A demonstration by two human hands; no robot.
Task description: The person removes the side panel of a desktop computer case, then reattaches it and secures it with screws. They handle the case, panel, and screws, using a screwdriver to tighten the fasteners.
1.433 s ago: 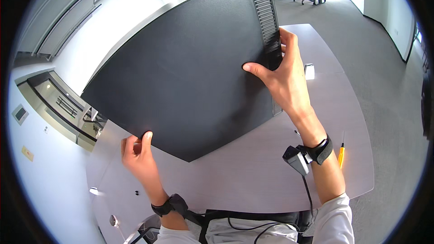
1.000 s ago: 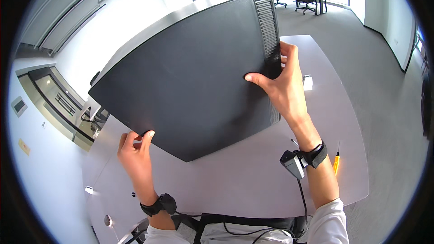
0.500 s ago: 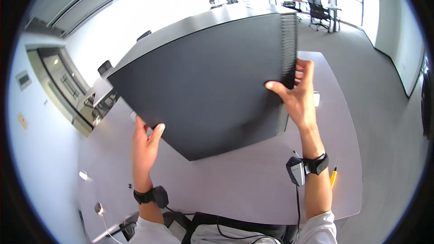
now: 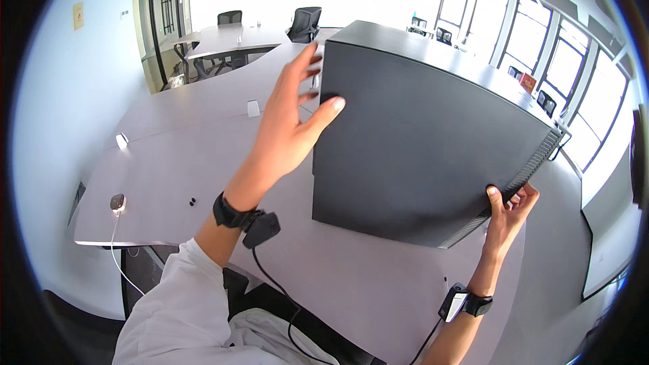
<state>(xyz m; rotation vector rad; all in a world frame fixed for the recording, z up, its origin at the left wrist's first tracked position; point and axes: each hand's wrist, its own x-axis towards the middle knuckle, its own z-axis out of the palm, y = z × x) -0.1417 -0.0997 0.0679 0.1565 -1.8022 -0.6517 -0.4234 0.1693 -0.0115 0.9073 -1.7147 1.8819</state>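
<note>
A large black computer case [image 4: 419, 142] stands tilted above the table, its broad flat side panel facing me. My right hand [image 4: 510, 213] grips its lower right edge, the thumb on the panel and the fingers curled round the ribbed strip. At the upper left edge is my left hand [image 4: 294, 118], open, with spread fingers beyond the edge and the thumb in front of the panel. Whether that thumb touches the panel I cannot tell. The far side of the case is hidden.
The case is over a pale table [image 4: 203, 182]. On its left side lie two tiny black pieces [image 4: 192, 201] and a small round device [image 4: 117, 202] with a white cable. A white block [image 4: 253, 108] sits farther back. Office chairs [image 4: 305, 25] stand beyond.
The case has turned and shifted rightward in view. My left hand has moved from its lower left edge up to the upper left edge and opened. My right hand is now lower on the ribbed edge.
</note>
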